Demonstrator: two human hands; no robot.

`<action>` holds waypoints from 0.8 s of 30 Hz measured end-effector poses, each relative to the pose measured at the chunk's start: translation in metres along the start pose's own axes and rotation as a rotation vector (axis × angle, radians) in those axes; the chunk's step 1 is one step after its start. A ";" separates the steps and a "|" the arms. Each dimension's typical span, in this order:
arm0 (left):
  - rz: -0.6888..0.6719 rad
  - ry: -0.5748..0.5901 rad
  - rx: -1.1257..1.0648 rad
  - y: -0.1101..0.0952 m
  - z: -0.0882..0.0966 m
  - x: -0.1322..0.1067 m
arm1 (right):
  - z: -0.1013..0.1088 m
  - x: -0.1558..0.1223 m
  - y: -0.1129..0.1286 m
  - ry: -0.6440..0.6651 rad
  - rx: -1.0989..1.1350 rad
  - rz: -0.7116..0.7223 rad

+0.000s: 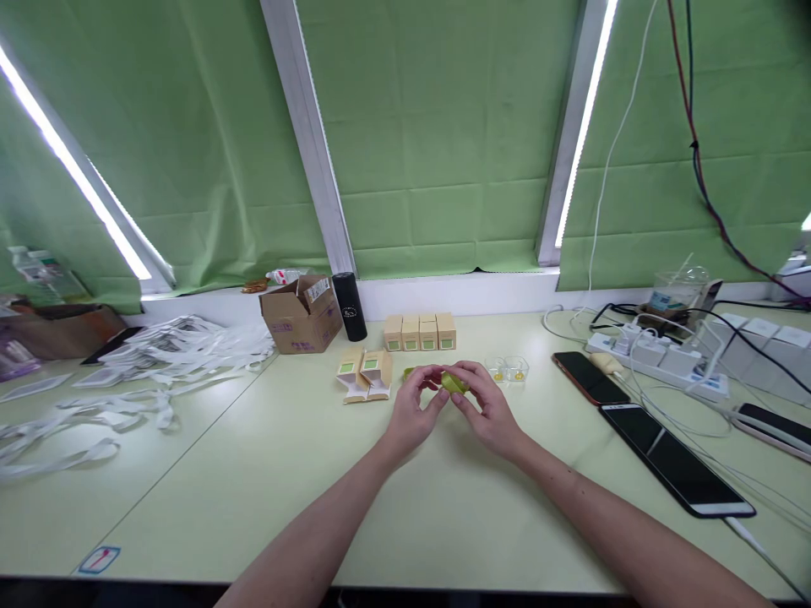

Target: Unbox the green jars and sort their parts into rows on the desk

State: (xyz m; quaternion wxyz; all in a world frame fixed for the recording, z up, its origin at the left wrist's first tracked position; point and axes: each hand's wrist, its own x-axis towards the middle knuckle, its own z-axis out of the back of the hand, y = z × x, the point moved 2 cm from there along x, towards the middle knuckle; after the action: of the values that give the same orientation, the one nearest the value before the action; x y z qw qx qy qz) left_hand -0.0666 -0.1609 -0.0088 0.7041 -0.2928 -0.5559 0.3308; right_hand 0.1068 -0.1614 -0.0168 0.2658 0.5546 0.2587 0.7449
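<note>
Both hands meet above the middle of the table around a small round green item point(454, 383), whose exact kind I cannot make out. My left hand point(415, 404) pinches it from the left with thumb and fingers. From the other side my right hand point(487, 405) grips it the same way. Another bit of green shows behind the left fingers, mostly hidden. Two opened small cardboard boxes point(366, 375) with green labels lie left of my hands. Several closed boxes point(419, 332) of that kind stand in a row behind. To the right sit clear small cups point(507, 369) with yellow bits inside.
A larger open carton point(301, 317) and a black cylinder point(350, 306) stand at the back left. White straps point(183, 350) are heaped on the left. Phones point(675, 460), cables and a power strip point(659, 363) occupy the right side. Green curtains point(437, 135) hang behind.
</note>
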 end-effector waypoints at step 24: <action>-0.369 -0.015 0.538 -0.007 0.000 -0.006 | 0.011 0.000 0.007 -0.114 -0.420 0.317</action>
State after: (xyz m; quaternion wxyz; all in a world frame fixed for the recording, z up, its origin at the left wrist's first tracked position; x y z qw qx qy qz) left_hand -0.0669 -0.1696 -0.0071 0.8002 0.0119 -0.4973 0.3350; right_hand 0.1161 -0.1658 -0.0092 0.2693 0.5619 -0.0066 0.7821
